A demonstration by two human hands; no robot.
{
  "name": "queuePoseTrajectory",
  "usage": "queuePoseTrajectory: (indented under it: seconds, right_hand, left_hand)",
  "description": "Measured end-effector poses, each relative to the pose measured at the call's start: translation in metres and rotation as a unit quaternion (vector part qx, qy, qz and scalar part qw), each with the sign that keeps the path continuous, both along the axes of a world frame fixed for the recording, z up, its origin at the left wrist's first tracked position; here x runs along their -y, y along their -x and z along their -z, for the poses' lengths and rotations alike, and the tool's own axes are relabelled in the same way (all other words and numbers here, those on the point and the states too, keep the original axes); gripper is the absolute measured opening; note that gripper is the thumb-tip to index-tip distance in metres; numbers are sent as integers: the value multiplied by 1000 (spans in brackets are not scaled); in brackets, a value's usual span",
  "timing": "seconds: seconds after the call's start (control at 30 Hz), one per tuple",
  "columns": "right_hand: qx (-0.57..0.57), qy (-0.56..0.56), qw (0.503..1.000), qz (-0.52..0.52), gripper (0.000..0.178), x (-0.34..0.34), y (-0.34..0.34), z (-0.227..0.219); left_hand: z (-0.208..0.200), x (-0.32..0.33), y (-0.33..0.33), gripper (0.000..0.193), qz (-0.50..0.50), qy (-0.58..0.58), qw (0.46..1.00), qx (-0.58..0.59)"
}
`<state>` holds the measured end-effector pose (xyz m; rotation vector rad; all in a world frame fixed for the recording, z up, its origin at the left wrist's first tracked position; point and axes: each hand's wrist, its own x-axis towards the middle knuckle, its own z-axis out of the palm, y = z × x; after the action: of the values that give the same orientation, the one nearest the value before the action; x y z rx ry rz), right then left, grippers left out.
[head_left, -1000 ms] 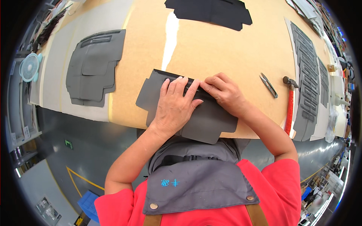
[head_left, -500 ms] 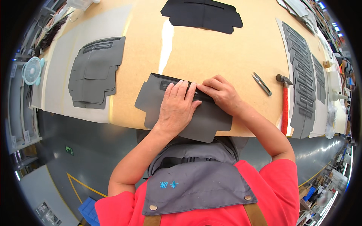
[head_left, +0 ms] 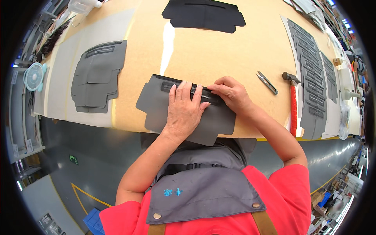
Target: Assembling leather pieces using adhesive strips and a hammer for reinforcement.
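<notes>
A dark grey sheet panel [head_left: 154, 113] with notched corners lies at the table's near edge, partly hanging over it. A black strip runs along its far edge, and a slotted black piece sits just below that. My left hand [head_left: 183, 107] rests flat on the panel with its fingers stretched out over the slotted piece. At the far edge, right of it, my right hand [head_left: 232, 96] has thumb and fingers pinched together on the panel's edge strip. The exact fold under those fingertips is hidden.
Stacked grey panels [head_left: 96, 84] lie left, black panels [head_left: 203, 15] at the far side. To the right are thread snips [head_left: 268, 83], a red-handled hammer [head_left: 293, 105] and a row of slotted dark pieces [head_left: 311, 74]. A small fan [head_left: 34, 77] stands far left.
My right hand has slid slightly rightward along the panel's far edge, still pinching. My left hand stays flat on the panel. The whole view has shifted a little.
</notes>
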<state>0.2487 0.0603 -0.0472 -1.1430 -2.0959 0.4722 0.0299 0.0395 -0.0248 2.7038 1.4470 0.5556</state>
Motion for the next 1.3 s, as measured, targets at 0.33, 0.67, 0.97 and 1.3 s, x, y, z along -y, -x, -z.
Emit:
queuePoseTrajectory:
  seconds: [0.33, 0.67, 0.97, 1.3]
  right_hand:
    - [-15, 24, 1000, -4, 41, 11, -9, -2]
    - [19, 49, 999, 4, 40, 26, -20, -14]
    - [-7, 73, 997, 36, 35, 40, -23, -15]
    - [72, -13, 997, 9, 42, 47, -35, -17]
  left_hand:
    - [0, 6, -13, 60, 0, -15, 1000, -9]
    - [2, 17, -20, 64, 6, 12, 1000, -18]
    - [-3, 22, -27, 63, 34, 28, 999, -5]
    - [2, 26, -30, 56, 54, 52, 997, 16]
